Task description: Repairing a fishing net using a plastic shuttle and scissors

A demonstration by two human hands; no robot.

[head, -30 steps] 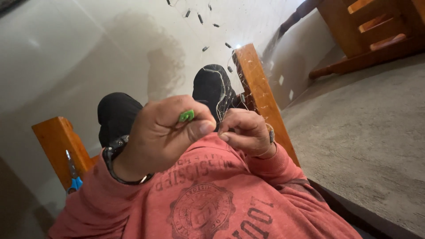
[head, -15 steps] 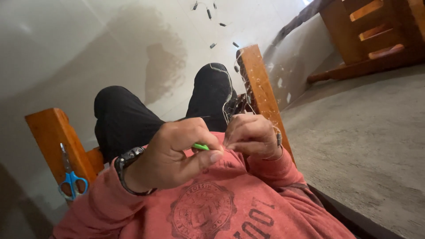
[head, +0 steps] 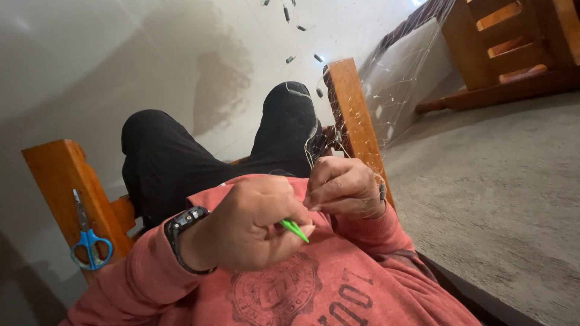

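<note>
**Two hands at a fine net, green tool in the left**

Head view: the left hand (head: 251, 223), a black watch (head: 181, 226) on its wrist, is clenched around a small green tool (head: 295, 229) whose tip points toward the right hand (head: 344, 188). The right hand pinches thin net strands (head: 386, 102) that stretch up past a wooden post (head: 353, 121). Black-trousered knees (head: 290, 121) rise just behind the hands. Blue-handled scissors (head: 89, 238) hang on the wooden frame (head: 57, 175), well apart from the hands.
</note>
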